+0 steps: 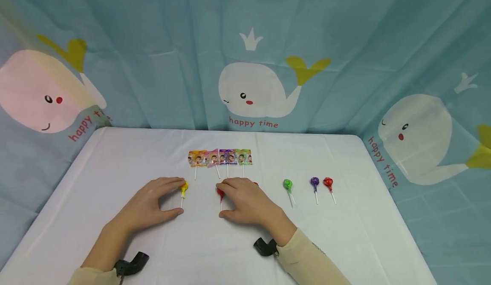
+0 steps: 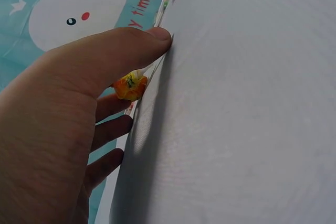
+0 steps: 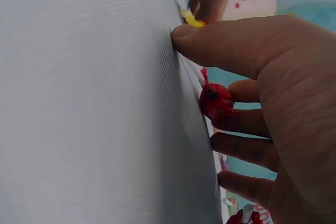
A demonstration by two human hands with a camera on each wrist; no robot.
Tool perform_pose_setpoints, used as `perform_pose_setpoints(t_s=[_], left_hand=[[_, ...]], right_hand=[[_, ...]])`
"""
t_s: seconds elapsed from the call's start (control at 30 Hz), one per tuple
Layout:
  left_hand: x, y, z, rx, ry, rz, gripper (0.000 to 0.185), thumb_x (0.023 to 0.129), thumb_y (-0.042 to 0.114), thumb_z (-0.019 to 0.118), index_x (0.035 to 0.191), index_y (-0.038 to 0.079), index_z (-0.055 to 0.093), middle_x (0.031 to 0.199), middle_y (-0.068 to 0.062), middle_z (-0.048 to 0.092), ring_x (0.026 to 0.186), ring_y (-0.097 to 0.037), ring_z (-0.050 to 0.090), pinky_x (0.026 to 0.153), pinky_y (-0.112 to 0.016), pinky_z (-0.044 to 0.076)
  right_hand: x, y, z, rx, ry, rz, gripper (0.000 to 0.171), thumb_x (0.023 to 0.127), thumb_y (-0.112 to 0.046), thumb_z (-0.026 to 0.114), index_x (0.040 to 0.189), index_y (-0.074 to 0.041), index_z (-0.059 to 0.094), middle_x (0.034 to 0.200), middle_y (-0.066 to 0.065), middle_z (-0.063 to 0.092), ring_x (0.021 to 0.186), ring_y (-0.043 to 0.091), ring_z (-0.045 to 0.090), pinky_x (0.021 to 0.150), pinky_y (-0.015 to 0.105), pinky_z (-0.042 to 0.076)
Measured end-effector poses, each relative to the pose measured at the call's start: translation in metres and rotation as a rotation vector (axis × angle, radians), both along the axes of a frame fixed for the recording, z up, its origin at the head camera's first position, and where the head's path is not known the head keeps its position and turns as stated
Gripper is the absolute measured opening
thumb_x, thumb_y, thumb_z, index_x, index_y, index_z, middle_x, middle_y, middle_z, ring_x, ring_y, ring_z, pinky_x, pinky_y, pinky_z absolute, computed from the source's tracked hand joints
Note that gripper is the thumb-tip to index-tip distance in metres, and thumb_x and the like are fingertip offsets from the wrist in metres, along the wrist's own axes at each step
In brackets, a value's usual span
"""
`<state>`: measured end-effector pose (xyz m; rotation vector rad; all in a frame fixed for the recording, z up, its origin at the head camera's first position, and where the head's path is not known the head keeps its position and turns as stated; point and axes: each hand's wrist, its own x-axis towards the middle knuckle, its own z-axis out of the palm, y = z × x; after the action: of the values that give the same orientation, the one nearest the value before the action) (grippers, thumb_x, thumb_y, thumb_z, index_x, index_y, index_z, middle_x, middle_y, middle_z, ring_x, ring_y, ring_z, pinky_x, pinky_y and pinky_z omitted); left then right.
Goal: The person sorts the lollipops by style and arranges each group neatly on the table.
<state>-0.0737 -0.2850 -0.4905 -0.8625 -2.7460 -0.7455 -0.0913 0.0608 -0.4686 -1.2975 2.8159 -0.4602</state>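
On the white tablecloth [image 1: 207, 251], my left hand [image 1: 153, 204] is spread beside a yellow lollipop [image 1: 183, 188]. Its fingertips touch the candy head and the thumb lies near the stick's lower end. In the left wrist view the yellow lollipop [image 2: 131, 86] sits between thumb and fingers. My right hand [image 1: 247, 200] arches in the same way at a red lollipop [image 1: 220, 193], fingertips by the head, thumb near the stick end. The right wrist view shows this red lollipop [image 3: 216, 102] against the fingers. Another red lollipop [image 1: 255, 183] is mostly hidden behind the right hand.
A row of flat-packet lollipops on sticks lies farther back, with orange [image 1: 197, 158], pink [image 1: 212, 158], purple [image 1: 228, 156] and green [image 1: 243, 156] wrappers. Green [image 1: 287, 184], purple [image 1: 315, 181] and red [image 1: 327, 182] round lollipops lie at right. A whale-print curtain [image 1: 165, 84] surrounds the table.
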Motion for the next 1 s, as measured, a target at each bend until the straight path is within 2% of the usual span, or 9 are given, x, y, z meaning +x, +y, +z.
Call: perform_pose_setpoints(t_s=[0.27, 0.57, 1.0], left_hand=[[-0.0004, 0.0005, -0.0021, 0.027, -0.037, 0.003, 0.078, 0.079, 0.039, 0.100, 0.148, 0.020, 0.069, 0.148, 0.002, 0.068, 0.133, -0.027, 0.064, 0.109, -0.055, 0.048], [0.0001, -0.0022, -0.0028, 0.036, -0.032, 0.000, 0.077, 0.078, 0.037, 0.101, 0.146, 0.021, 0.070, 0.146, 0.004, 0.069, 0.133, -0.026, 0.064, 0.110, -0.050, 0.046], [-0.0007, -0.0036, -0.0058, 0.060, -0.006, -0.009, 0.075, 0.077, 0.036, 0.101, 0.144, 0.020, 0.072, 0.145, 0.004, 0.070, 0.132, -0.026, 0.065, 0.110, -0.046, 0.044]], right_hand=[[0.0002, 0.0020, -0.0047, 0.005, 0.025, -0.020, 0.072, 0.094, -0.051, 0.082, 0.153, -0.014, 0.061, 0.149, 0.000, 0.064, 0.141, 0.020, 0.058, 0.119, 0.042, 0.045], [-0.0002, 0.0017, -0.0088, -0.034, 0.050, -0.005, 0.071, 0.093, -0.051, 0.083, 0.152, -0.016, 0.063, 0.148, -0.001, 0.065, 0.140, 0.018, 0.059, 0.118, 0.042, 0.046], [-0.0004, -0.0016, -0.0054, -0.006, 0.056, -0.018, 0.072, 0.093, -0.052, 0.082, 0.152, -0.016, 0.063, 0.149, -0.001, 0.065, 0.141, 0.018, 0.058, 0.117, 0.042, 0.047]])
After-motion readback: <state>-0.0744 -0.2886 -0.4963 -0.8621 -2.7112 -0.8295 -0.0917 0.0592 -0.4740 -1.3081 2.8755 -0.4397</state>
